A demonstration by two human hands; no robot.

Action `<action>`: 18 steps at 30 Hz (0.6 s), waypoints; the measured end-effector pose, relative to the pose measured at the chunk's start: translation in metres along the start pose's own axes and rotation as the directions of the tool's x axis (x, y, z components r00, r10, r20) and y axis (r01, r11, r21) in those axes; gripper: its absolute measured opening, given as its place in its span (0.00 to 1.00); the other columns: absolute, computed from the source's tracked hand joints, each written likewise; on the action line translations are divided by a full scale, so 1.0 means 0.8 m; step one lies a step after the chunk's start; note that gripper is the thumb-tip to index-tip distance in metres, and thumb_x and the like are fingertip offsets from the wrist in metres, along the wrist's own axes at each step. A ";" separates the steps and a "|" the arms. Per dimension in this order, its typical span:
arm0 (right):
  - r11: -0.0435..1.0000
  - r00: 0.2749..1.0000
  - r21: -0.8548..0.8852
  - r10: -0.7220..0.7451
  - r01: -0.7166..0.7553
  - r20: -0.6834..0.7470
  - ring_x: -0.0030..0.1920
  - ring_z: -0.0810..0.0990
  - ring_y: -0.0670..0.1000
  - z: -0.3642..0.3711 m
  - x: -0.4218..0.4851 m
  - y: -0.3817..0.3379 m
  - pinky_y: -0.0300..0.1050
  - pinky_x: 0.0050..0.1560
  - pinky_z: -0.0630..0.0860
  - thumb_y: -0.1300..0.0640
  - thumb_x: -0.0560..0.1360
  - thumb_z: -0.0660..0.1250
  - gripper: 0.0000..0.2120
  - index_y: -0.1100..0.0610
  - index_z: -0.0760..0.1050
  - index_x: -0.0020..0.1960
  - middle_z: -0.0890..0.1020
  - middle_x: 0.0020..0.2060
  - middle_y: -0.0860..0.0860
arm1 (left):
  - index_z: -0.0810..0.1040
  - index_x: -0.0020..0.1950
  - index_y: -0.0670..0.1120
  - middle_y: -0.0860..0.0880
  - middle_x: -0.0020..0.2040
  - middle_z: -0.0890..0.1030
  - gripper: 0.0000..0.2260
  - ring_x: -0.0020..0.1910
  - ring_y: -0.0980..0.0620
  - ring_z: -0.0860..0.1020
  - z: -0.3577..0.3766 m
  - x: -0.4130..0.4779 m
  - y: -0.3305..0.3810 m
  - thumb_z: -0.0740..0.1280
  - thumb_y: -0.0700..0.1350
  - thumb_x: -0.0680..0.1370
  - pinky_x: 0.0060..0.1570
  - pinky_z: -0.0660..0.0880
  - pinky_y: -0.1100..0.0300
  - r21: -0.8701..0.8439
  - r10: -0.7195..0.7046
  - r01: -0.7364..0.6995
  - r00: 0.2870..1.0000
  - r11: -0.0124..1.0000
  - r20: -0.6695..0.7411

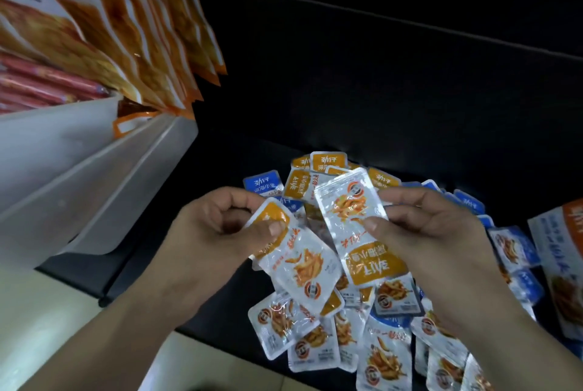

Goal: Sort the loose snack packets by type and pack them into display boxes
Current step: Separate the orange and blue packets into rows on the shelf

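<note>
left hand [220, 226] pinching orange packet [299, 261], right hand [422, 226] gripping second packet [356, 226] — above pile [347, 337]

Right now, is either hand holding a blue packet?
No: the left hand pinches one orange packet, the right hand another orange packet; blue packets lie in the pile.
</note>
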State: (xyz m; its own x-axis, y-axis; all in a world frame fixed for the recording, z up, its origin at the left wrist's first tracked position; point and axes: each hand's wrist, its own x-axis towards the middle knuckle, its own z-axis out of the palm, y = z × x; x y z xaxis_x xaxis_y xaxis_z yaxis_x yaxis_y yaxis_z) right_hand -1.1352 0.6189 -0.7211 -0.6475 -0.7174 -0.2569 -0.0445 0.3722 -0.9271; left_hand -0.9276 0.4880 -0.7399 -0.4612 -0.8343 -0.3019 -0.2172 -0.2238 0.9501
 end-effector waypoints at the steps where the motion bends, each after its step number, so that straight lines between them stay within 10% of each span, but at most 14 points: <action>1: 0.998 0.999 -0.059 -0.006 0.008 0.038 0.43 0.86 0.40 0.000 0.000 -0.003 0.39 0.47 0.81 0.60 0.72 0.78 0.12 0.46 0.83 0.51 0.87 0.40 0.42 | 0.84 0.49 0.42 0.44 0.41 0.88 0.07 0.34 0.55 0.85 0.001 -0.002 0.001 0.77 0.40 0.72 0.29 0.75 0.68 0.009 0.004 -0.004 0.999 1.000 0.048; 9: 0.972 0.912 -0.232 0.075 0.022 0.403 0.45 0.86 0.42 0.016 0.003 -0.022 0.40 0.50 0.79 0.58 0.73 0.78 0.12 0.44 0.83 0.51 0.88 0.42 0.43 | 0.85 0.45 0.49 0.52 0.55 0.85 0.01 0.54 0.50 0.85 0.020 -0.004 -0.009 0.76 0.44 0.75 0.52 0.83 0.45 0.131 0.015 -0.058 0.950 0.990 0.312; 14: 0.971 0.939 0.104 0.175 -0.214 0.296 0.52 0.87 0.50 0.005 0.002 -0.012 0.53 0.57 0.80 0.50 0.62 0.82 0.18 0.46 0.85 0.51 0.88 0.51 0.48 | 0.83 0.44 0.47 0.45 0.50 0.87 0.03 0.51 0.44 0.87 0.021 -0.017 -0.016 0.75 0.46 0.75 0.52 0.83 0.41 0.037 -0.082 0.074 0.946 0.997 0.314; 18: 0.696 0.875 0.554 0.241 -0.457 0.419 0.59 0.85 0.62 0.011 -0.018 0.004 0.58 0.59 0.82 0.62 0.69 0.81 0.25 0.61 0.80 0.64 0.85 0.59 0.61 | 0.83 0.40 0.44 0.41 0.42 0.86 0.06 0.40 0.45 0.85 0.034 -0.031 -0.030 0.75 0.47 0.71 0.40 0.81 0.53 -0.226 -0.205 0.232 0.969 0.946 0.134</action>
State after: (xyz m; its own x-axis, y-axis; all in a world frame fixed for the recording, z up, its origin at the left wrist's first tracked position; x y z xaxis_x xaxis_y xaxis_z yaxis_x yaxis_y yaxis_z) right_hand -1.1196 0.6251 -0.7225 -0.2583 -0.7852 -0.5628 0.6867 0.2606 -0.6787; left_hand -0.9345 0.5282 -0.7574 -0.5179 -0.6954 -0.4981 -0.1179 -0.5188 0.8467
